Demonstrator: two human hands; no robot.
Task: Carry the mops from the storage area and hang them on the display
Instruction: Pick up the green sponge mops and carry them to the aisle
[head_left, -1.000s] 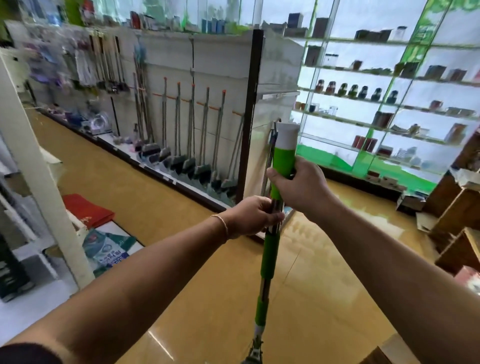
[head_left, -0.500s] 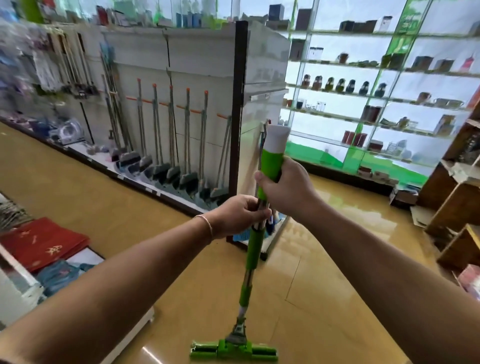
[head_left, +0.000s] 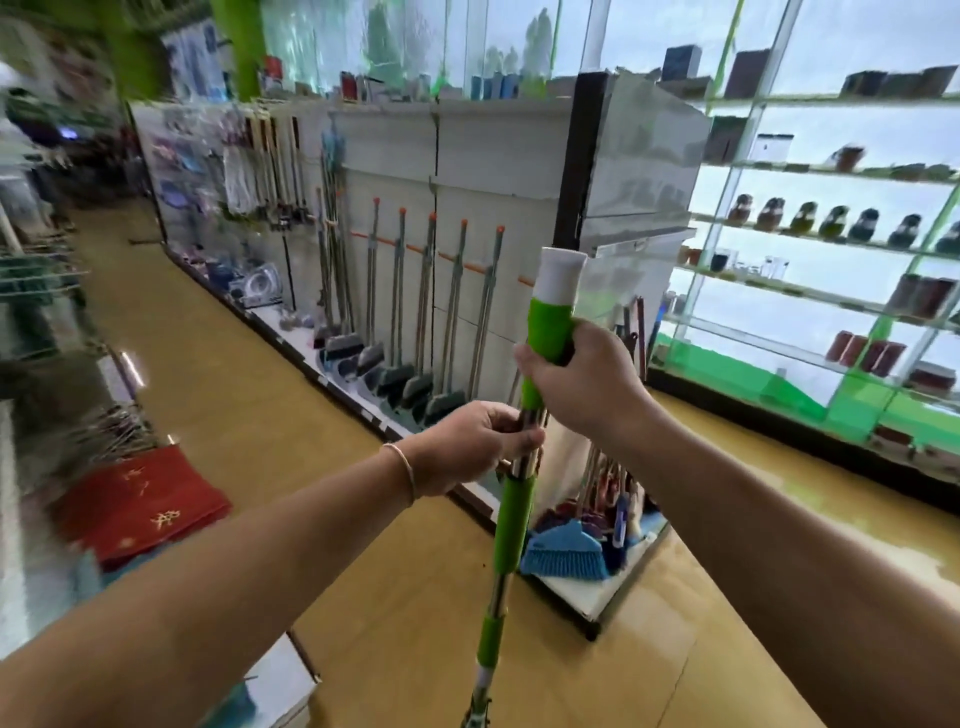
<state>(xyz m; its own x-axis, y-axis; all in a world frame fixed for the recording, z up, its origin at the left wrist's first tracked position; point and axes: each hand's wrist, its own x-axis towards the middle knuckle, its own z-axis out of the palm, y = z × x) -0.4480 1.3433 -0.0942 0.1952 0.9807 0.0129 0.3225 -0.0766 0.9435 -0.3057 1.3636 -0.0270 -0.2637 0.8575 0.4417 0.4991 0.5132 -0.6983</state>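
A person holds a green-and-white mop with a metal pole nearly upright in the middle of a shop aisle, its head out of sight below the frame. The right hand has its grip clenched around the upper green sleeve just under the white cap, while the left hand, a thin bangle at the wrist, grips the bare metal just below. Beyond, to the far left, a white display wall carries a row of hanging orange-tipped mops.
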